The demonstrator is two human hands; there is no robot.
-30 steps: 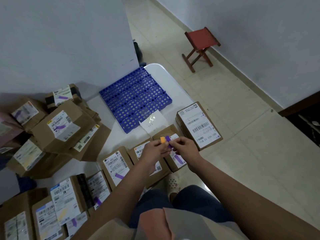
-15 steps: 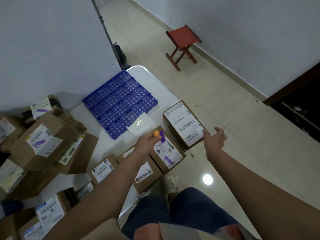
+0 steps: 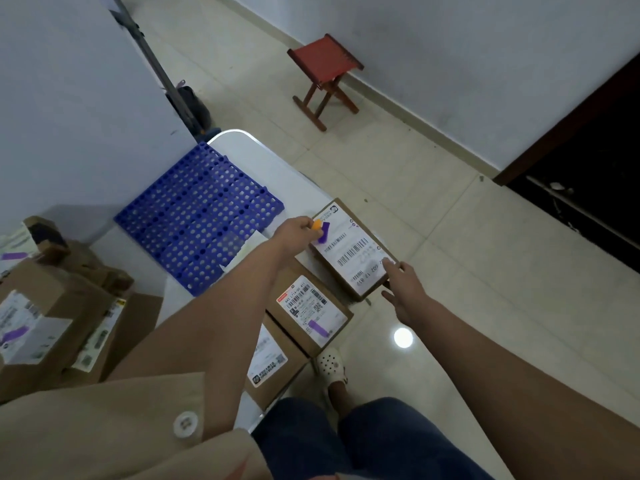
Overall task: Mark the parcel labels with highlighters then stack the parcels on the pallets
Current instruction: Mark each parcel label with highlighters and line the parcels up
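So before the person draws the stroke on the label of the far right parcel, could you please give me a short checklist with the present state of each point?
1. Highlighter in the left hand, grip firm: ok.
2. Purple tip over the white label of the far right parcel: ok, though contact with the paper cannot be told.
3. Right hand steadying the parcel at its near edge: ok, fingers rest on it.
4. Label not yet marked: cannot tell, the tip hides that spot.
5. Neighbouring parcel already has its purple stroke: ok.
6. Blue pallet has free room for stacking: ok.
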